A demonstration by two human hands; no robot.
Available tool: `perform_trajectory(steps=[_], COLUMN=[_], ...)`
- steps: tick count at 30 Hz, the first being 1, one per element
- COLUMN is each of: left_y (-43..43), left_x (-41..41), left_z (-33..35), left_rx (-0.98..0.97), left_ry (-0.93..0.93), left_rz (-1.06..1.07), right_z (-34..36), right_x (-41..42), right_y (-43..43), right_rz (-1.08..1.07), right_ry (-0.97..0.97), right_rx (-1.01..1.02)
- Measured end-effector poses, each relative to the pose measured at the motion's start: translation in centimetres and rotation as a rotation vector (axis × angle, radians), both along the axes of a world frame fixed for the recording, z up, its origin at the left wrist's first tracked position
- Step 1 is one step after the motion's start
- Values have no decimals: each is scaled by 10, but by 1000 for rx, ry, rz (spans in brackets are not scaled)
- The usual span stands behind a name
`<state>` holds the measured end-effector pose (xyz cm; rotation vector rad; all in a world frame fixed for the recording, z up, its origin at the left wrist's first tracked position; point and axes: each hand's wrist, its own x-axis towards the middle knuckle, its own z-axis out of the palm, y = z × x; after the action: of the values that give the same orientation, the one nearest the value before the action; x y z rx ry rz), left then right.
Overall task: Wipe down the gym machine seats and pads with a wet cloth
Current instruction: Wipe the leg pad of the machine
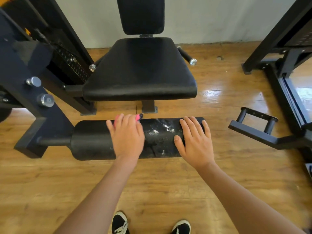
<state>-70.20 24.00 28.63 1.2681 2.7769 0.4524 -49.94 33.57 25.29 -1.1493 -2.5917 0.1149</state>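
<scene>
A black roller pad (pixel 91 141) lies crosswise in front of me, its middle cracked and wet-looking. My left hand (pixel 126 137) presses flat on the pad with a pink cloth (pixel 138 117) under it; only the cloth's edges show past the fingers. My right hand (pixel 195 141) rests flat on the pad's right end, fingers straight, holding nothing. Behind the pad stands the machine's black seat (pixel 140 71) with its upright back pad (pixel 141 14).
The machine's dark frame (pixel 25 68) with bolts and a weight stack fills the left side. Another machine's frame (pixel 278 39) and a black foot bracket (pixel 256 125) stand at the right. The floor is wood laminate (pixel 168 183); my two shoes (pixel 119 222) show at the bottom.
</scene>
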Motion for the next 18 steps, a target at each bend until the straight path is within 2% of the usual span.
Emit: perform_trajectory(steps=[3,6,8,12,16,18], left_y=[26,40,37,15,-32,-58], left_x=[42,70,71,36,-34,-63], left_z=[-1,-1,1,10,8,1], left_rx=[-3,22,38,59,46,-21], left_ry=[-39,-68,-123,-291,-150,-45], left_rz=[-77,-150,-225,-355,-138,-114], right_z=[1,5,10,22,35,39], right_x=[3,5,5,-11,-52,-77], right_y=[2,6,7,1,-9,-14], right_rz=[22,14,-16,-76,-13,53], right_ry=[27,139,213,219,221,174], right_rx=[-51,-188,-275,-321,-268,-252])
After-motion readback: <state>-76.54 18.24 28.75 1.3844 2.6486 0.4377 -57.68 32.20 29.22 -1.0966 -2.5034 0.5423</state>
